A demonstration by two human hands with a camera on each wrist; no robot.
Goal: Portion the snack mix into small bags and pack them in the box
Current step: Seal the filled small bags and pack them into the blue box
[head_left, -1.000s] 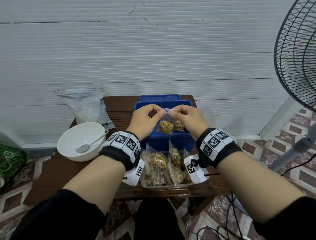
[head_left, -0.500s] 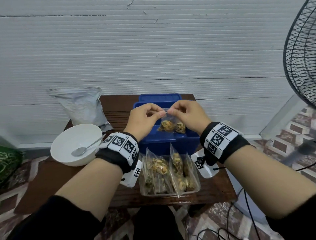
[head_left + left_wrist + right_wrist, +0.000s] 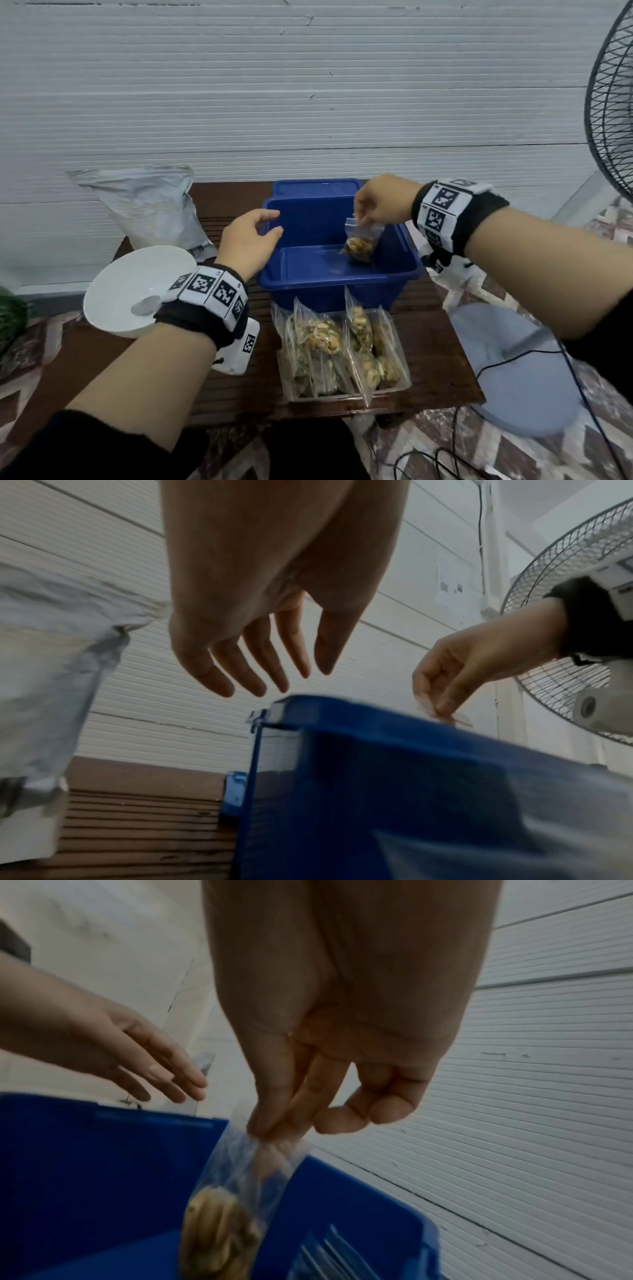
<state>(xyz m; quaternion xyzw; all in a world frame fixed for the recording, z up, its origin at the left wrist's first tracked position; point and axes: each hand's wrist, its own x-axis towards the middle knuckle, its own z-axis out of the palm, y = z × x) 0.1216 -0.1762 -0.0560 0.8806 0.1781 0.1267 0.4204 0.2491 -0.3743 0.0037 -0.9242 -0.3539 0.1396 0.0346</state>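
My right hand pinches the top edge of a small clear bag of snack mix, which hangs inside the right side of the open blue box. In the right wrist view the bag dangles from thumb and forefinger over the box. My left hand hovers with relaxed fingers over the box's left rim and holds nothing; the left wrist view shows its fingers spread above the box corner. A clear tray in front of the box holds several filled bags.
A white bowl with a spoon stands at the table's left. Behind it leans a big grey snack pouch. The box's blue lid lies behind the box. A standing fan and its base are at the right, with cables on the floor.
Both hands held the bag's top over the box before. Now my left hand has let go and drawn left, and my right hand has lowered the bag into the box.
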